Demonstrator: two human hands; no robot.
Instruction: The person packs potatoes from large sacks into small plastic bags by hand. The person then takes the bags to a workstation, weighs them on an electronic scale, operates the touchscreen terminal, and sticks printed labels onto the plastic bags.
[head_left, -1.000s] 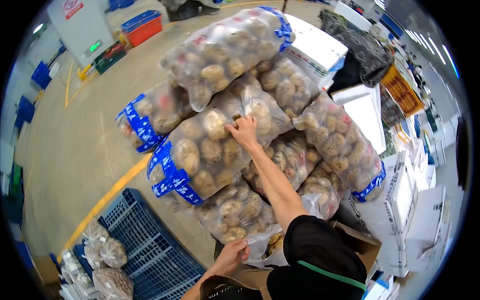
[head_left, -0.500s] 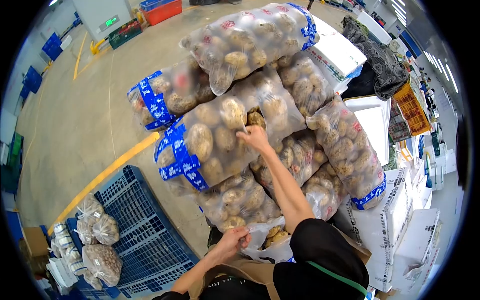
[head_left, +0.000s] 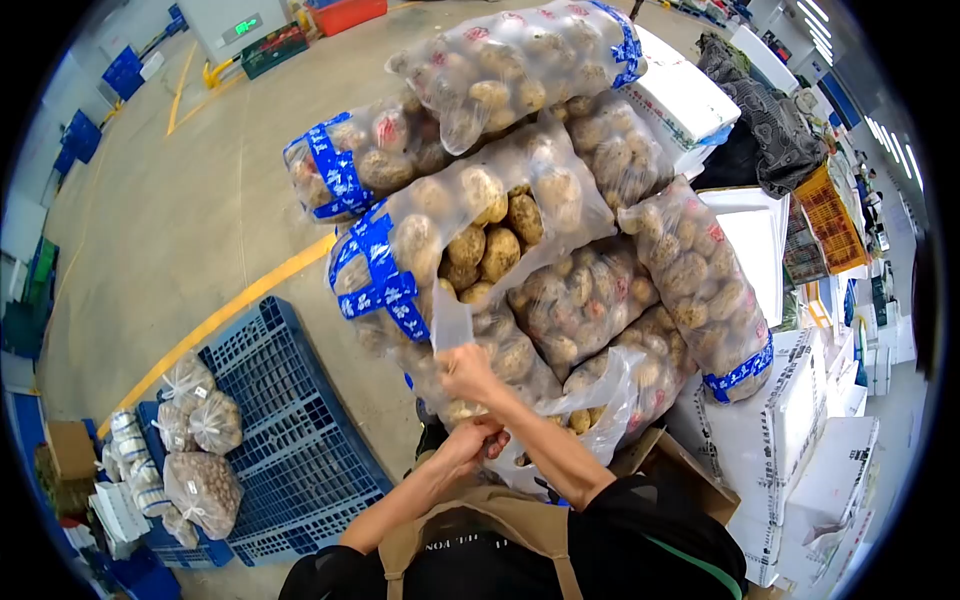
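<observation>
A clear plastic sack of potatoes (head_left: 410, 240) bound with blue tape (head_left: 378, 275) lies on the pile, its side torn wide open. Loose potatoes (head_left: 502, 250) show through the hole. My right hand (head_left: 466, 374) is closed on a torn flap of the sack's plastic (head_left: 452, 318), stretched down towards me. Just below it, my left hand (head_left: 474, 442) is closed at the edge of a whitish plastic bag (head_left: 606, 392) that has some potatoes inside. My left fingertips are partly hidden by my right forearm.
More potato sacks (head_left: 700, 285) are stacked around the torn one. White foam boxes (head_left: 765, 440) stand at the right, and a cardboard box (head_left: 690, 475) is close to my right elbow. On the left lie a blue pallet (head_left: 290, 420) and small filled bags (head_left: 203, 490).
My right hand has pulled the plastic down towards me, and the small hole has become a wide opening showing several potatoes. My left hand has stayed near the whitish bag.
</observation>
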